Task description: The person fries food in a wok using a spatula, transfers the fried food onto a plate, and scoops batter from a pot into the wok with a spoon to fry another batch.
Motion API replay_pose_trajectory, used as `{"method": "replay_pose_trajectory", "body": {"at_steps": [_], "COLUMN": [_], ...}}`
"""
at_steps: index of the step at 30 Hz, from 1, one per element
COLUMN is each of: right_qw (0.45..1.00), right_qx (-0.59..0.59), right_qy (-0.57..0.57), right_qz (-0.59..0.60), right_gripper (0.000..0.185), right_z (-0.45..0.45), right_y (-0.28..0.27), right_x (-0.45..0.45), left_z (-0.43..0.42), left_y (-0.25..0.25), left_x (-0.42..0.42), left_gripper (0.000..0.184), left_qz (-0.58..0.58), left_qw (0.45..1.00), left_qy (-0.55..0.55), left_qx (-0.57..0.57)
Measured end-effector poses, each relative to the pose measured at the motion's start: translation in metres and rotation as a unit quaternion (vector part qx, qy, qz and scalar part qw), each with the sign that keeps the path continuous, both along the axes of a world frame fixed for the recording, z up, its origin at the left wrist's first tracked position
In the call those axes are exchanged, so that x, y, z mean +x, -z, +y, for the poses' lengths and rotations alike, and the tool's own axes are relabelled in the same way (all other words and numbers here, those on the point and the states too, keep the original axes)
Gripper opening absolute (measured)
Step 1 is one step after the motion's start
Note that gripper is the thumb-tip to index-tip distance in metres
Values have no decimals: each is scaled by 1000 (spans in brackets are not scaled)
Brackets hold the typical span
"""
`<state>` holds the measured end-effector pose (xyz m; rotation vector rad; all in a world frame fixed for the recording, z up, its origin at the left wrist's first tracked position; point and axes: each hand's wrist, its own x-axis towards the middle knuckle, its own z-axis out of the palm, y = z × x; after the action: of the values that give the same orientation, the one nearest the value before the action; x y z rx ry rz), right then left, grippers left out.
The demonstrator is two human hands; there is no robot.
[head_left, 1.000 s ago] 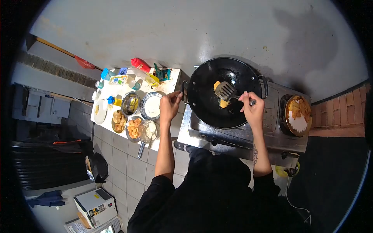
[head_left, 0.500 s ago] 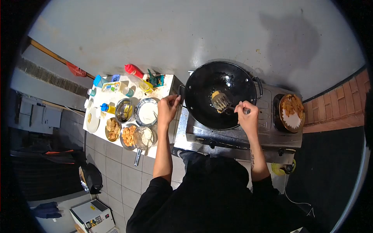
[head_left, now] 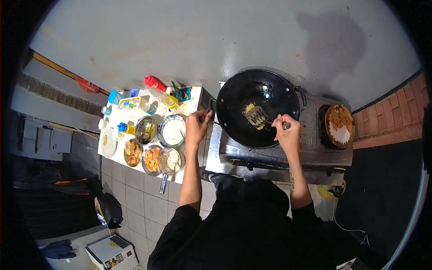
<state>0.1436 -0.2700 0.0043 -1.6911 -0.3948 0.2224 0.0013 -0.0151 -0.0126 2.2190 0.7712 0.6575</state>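
Note:
A large black wok (head_left: 238,96) stands on the left part of the metal stove (head_left: 265,158). At its left side, my left hand (head_left: 198,127) is closed on the wok handle (head_left: 211,106). My right hand (head_left: 286,130) grips the handle of a slotted spatula (head_left: 257,117), whose head lies low inside the wok. Yellowish food (head_left: 249,108) shows around the spatula head, partly covered by it. Oil or residue glistens on the wok's far wall.
A plate (head_left: 333,136) of browned food sits on the stove's right. On the white table (head_left: 122,152) at left are a bowl of white powder (head_left: 173,131), a bowl of orange chunks (head_left: 152,158), a saucepan (head_left: 164,183), and a red bottle (head_left: 154,83). A brick ledge (head_left: 391,118) borders the right.
The camera view has shifted slightly. My left hand stays at the wok handle, and the spatula remains low in the wok with its head turned a little.

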Motion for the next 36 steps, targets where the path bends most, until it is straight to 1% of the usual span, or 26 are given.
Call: {"method": "replay_pose_trajectory", "body": {"at_steps": [2,6,8,9,10,12,13,17,19,23,26,28,30,32,36], "right_qw": [999,998,994,992,992,993,997,994,991,991,988,985,987,982,975], "right_qx": [12,55,22,2,2,-55,-58,-86,-100,-82,-70,-100,-96,-95,-125], "right_qy": [-20,-36,-69,-55,-57,-61,-46,-56,-50,-34,-52,-38,-28,-43,-67], "right_qz": [-23,-19,-80,-115,-114,-86,-34,-42,-74,-99,-129,-133,-126,-161,-170], "right_gripper": [25,20,15,18,18,22,25,25,23,22,21,21,20,20,20], "right_z": [-3,-13,-22,-24,-27,-37,-37,-39,-34,-29,-26,-27,-24,-22,-24], "right_y": [-5,-25,-37,-45,-46,-48,-56,-42,-37,-13,-17,-23,-19,-10,-32], "right_x": [2,8,14,13,13,16,10,9,8,14,14,15,18,23,25], "left_z": [-1,-1,-3,-2,-2,-2,-3,-2,-2,-5,-5,-4,-4,-4,-6], "left_y": [1,1,2,2,3,4,5,8,8,3,1,4,5,4,-1], "left_x": [1,-1,0,-1,-1,-1,-1,-1,-1,0,-1,-1,-1,0,0], "left_gripper": [27,28,28,28,28,28,28,28,27,27,27,26,26,26,25], "left_qz": [-1,6,8,6,5,7,9,2,4,-5,20,12,5,-4,16], "left_qw": [1000,1000,1000,1000,1000,1000,1000,1000,1000,999,1000,1000,1000,999,999], "left_qy": [-2,2,3,3,2,-2,-4,-5,-6,-7,-12,-9,0,6,-5], "left_qx": [-7,7,3,6,10,8,6,15,11,32,17,20,27,35,33]}}
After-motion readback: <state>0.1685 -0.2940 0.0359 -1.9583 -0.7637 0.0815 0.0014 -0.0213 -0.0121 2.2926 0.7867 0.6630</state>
